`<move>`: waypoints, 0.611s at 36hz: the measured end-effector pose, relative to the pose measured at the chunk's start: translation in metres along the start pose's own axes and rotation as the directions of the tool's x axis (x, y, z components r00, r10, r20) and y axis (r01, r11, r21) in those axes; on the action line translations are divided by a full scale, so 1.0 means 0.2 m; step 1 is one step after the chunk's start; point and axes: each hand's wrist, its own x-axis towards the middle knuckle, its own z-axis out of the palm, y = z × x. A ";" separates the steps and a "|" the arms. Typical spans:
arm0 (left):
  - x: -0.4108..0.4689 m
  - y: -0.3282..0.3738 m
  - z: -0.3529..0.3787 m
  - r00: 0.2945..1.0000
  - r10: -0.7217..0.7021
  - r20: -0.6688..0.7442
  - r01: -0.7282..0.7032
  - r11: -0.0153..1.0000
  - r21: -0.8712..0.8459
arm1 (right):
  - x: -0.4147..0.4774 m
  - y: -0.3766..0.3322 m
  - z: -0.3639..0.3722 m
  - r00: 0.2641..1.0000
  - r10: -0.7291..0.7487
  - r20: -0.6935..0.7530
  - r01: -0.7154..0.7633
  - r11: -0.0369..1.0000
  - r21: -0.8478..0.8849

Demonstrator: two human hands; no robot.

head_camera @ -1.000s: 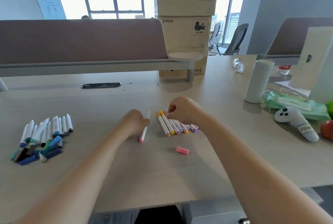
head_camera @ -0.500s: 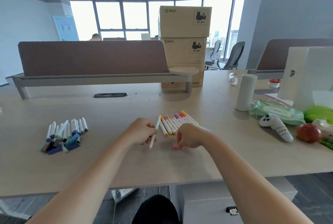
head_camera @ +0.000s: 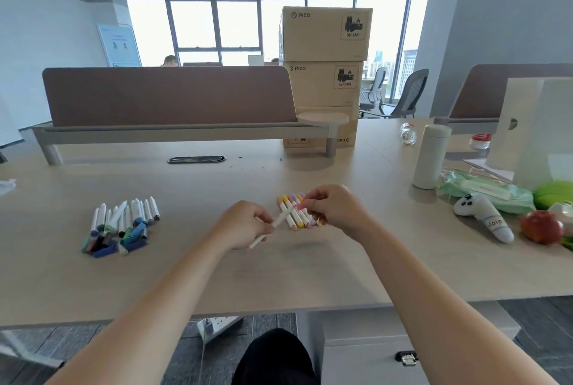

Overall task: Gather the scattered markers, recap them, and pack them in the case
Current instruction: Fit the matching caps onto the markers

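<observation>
My left hand (head_camera: 245,225) grips a white marker (head_camera: 280,220) with a pink end, held slanted above the desk. My right hand (head_camera: 333,209) pinches a pink cap (head_camera: 300,206) at the marker's upper tip. Just behind both hands a row of several capped markers (head_camera: 294,215) in orange, yellow and purple lies on the desk, partly hidden by my right hand. At the left lies a pile of uncapped markers and loose blue and green caps (head_camera: 122,225). No case is in view.
A white bottle (head_camera: 431,156), a wet-wipe pack (head_camera: 486,192), a white controller (head_camera: 483,220) and a red apple (head_camera: 541,226) stand at the right. Stacked cardboard boxes (head_camera: 325,74) and a brown divider (head_camera: 167,96) line the back. The desk's front edge (head_camera: 279,311) is near.
My right hand picked the pink cap up off the desk and brought it to the marker's tip. My left hand lifted the marker. The camera tilted up.
</observation>
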 end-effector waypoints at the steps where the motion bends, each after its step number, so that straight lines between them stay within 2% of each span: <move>1: 0.00 0.00 0.00 1.000 -0.001 0.000 0.001 1.000 0.006 | 0.00 0.00 0.00 1.000 -0.003 -0.005 0.003 1.000 -0.002; 4: -0.01 -0.01 -0.01 1.000 0.014 0.003 -0.014 1.000 0.018 | 0.00 -0.01 0.00 0.999 -0.026 -0.024 0.025 0.998 -0.053; 10: -0.01 -0.02 -0.02 1.000 0.012 0.006 -0.012 1.000 0.011 | 0.02 -0.02 0.01 0.998 -0.025 0.059 0.030 0.996 -0.088; 17: -0.01 0.00 -0.02 0.998 0.061 -0.025 -0.060 0.997 0.049 | 0.02 -0.04 0.06 0.992 -0.066 0.108 0.074 0.994 -0.076; 22: -0.02 0.02 -0.02 0.996 0.080 -0.026 -0.079 0.995 0.063 | 0.05 -0.05 0.10 0.995 -0.041 0.094 0.045 0.998 -0.044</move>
